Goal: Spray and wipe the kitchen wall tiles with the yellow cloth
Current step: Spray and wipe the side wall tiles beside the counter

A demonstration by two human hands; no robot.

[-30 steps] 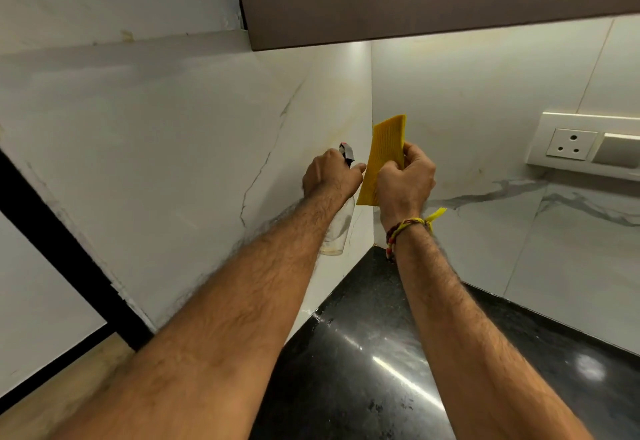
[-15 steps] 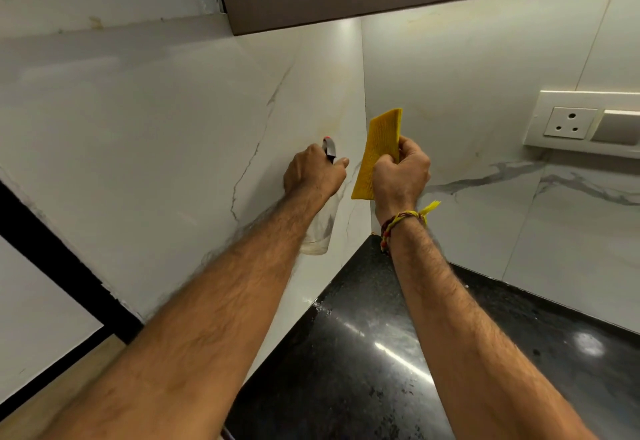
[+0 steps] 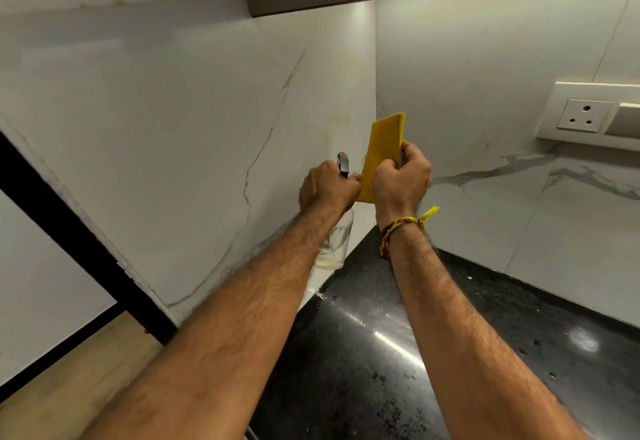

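1. Black bench (image 3: 398, 353) below my forearms, glossy.
2. My left hand (image 3: 327, 188) curled round the spray bottle (image 3: 334, 242), clear body hanging under the fist, nozzle head above my knuckles.
3. My right hand (image 3: 401, 180) grips the yellow cloth (image 3: 386, 143) upright, its lower edge just beside my left hand.
4. Both held up in the corner of the wall tiles (image 3: 173, 128). Socket plate (image 3: 588, 116) on the right wall.

Desk (image 3: 381, 363) — black, polished stone with pale speckles, fitted into corner where two white marbled wall tiles (image 3: 173, 128) meet. Bright streak of light reflected across middle, round blurred glare spot toward right. Small white flecks near back edges — nothing else visibly resting on it. Left end meets black frame (image 3: 69, 225).
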